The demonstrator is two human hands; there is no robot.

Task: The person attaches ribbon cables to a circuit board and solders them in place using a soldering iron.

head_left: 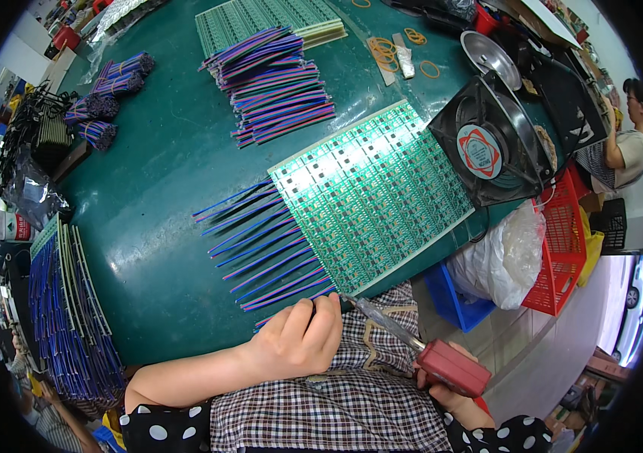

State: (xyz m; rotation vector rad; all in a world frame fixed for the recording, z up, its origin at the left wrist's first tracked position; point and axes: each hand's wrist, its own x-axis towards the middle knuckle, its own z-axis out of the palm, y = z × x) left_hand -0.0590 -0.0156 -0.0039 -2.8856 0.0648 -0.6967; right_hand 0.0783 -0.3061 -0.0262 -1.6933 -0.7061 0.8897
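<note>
A green circuit board panel (370, 200) lies tilted on the table, with rows of small parts. Several blue, pink and black wires (261, 249) stick out from its left edge. My left hand (303, 336) is closed in a pinch at the panel's near corner; a wire end shows beside the fingers, though the fingers hide most of it. In my right hand (461, 400) is a soldering iron with a red handle (453, 368). Its metal barrel (386, 323) points up-left, and the tip is close to my left fingertips at that corner.
Beyond the panel are loose wires (272, 94) and stacked green boards (321, 34). A black fan (487, 143) stands right, near a metal bowl (491, 59) and rubber bands (384, 54). Wired boards (72, 317) hang at left. A red crate (559, 249) and blue bin (453, 302) sit below the edge.
</note>
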